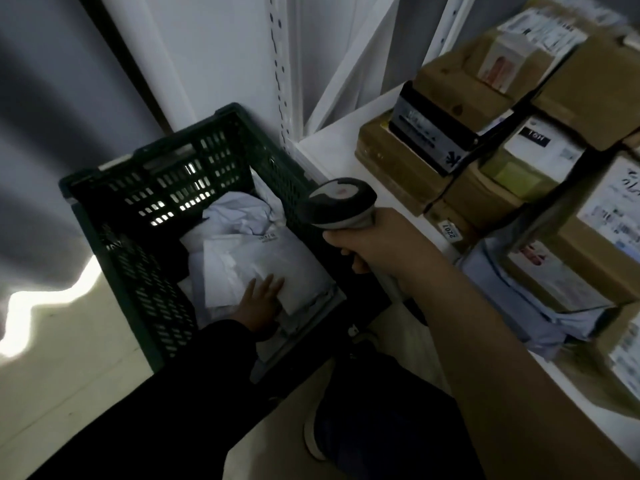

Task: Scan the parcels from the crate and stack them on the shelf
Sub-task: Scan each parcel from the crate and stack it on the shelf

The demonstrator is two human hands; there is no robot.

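Left hand [261,299] flat on the top white mailer bag [277,258] in the green crate [145,285], right hand [374,244] wrapped round the barcode scanner [341,202].
We reckon we're a good way in: plenty of cardboard boxes [460,81] already stacked on the white shelf [332,154], but several soft bags are left in the crate to scan and shelve.

A small white sticker [453,230] on the front of a low cardboard box [437,216] on the shelf [332,157] read "2207", while the pale characters on a black label [534,136] atop a white box [557,152] and the print on the crate's [152,188] top parcel [277,261] were too blurred to read.
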